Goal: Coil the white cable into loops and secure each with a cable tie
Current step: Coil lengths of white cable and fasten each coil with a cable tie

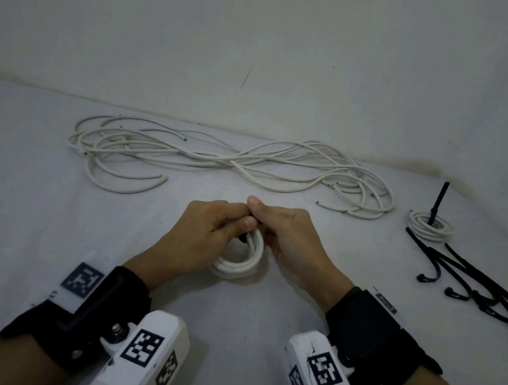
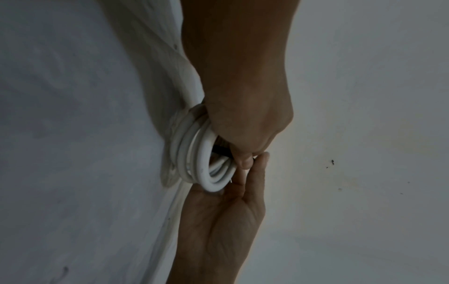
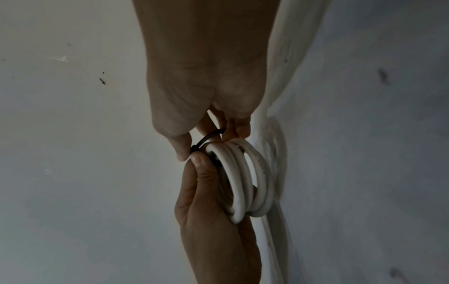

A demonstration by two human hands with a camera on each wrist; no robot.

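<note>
A small white cable coil (image 1: 244, 264) (image 2: 201, 167) (image 3: 243, 173) stands on edge on the white cloth between my hands. My left hand (image 1: 241, 220) (image 2: 245, 153) (image 3: 204, 192) grips the coil's left side, its thumb pressing at the top. A black cable tie (image 1: 243, 239) (image 2: 221, 150) (image 3: 206, 139) loops round the coil's strands there. My right hand (image 1: 259, 213) (image 2: 243, 192) (image 3: 194, 146) pinches the tie between thumb and fingers, right against the left thumb. The tie's ends are hidden by the fingers.
A long tangle of loose white cable (image 1: 234, 162) lies along the back by the wall. At the right sits a tied coil (image 1: 430, 227) with its black tie tail (image 1: 439, 200) sticking up. Several spare black ties (image 1: 481, 291) lie in front of it.
</note>
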